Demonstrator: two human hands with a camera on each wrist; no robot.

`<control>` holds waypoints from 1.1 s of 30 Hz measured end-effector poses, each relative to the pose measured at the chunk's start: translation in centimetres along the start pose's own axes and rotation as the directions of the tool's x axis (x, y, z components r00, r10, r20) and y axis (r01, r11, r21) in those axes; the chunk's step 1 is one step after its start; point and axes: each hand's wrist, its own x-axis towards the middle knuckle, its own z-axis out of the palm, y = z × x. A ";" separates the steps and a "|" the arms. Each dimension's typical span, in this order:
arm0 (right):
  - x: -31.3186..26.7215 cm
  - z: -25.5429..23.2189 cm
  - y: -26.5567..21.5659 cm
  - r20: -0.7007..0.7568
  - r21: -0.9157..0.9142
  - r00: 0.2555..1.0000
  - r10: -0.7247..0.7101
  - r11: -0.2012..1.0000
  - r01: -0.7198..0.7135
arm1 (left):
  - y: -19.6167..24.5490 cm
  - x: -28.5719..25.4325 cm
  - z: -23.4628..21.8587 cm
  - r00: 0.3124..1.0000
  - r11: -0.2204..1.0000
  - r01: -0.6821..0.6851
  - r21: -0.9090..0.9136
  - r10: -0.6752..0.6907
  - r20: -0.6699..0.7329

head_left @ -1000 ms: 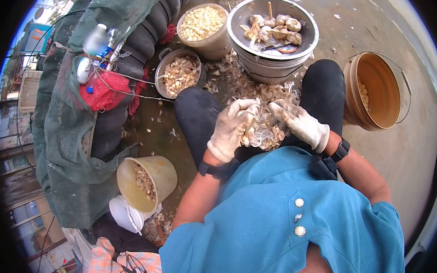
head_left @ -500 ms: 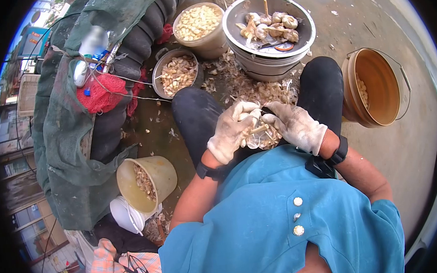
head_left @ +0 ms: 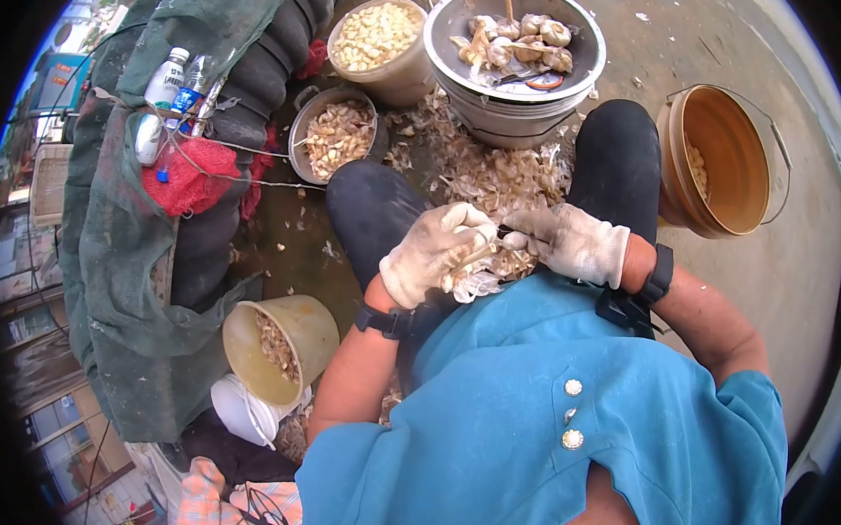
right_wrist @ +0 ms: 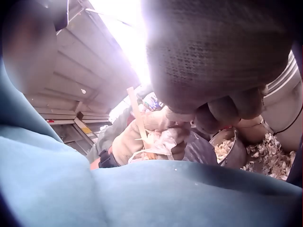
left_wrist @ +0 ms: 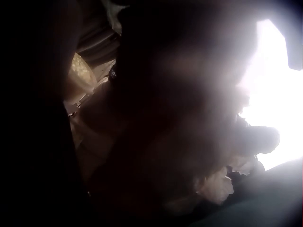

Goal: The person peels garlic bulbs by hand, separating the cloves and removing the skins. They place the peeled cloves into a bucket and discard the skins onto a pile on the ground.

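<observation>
A: Garlic bulb (head_left: 473, 264) sat over the lap, left hand (head_left: 427, 255) curled round it, stalk pointing up-left.
B: Right hand (head_left: 572, 242)?
A: Just beside, fingers (head_left: 523, 227) pinching its skin.

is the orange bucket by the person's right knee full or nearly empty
Nearly empty. The head view shows the orange bucket tilted toward the camera, its inner wall mostly bare, with only a few pale cloves against one side.
</observation>
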 end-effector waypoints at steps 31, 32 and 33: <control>1.4 1.3 0.1 -0.061 0.436 0.992 0.107 0.897 -0.070 | -4.3 1.4 0.9 0.985 0.923 -0.175 -0.343 0.168 -0.049; 1.5 1.5 0.2 -0.060 0.436 0.993 0.105 0.897 -0.069 | -4.7 1.4 0.9 0.985 0.923 -0.175 -0.342 0.168 -0.050; 1.6 1.6 0.2 -0.064 0.459 0.991 0.113 0.886 -0.071 | -4.2 1.3 1.2 0.980 0.930 -0.193 -0.312 0.170 -0.099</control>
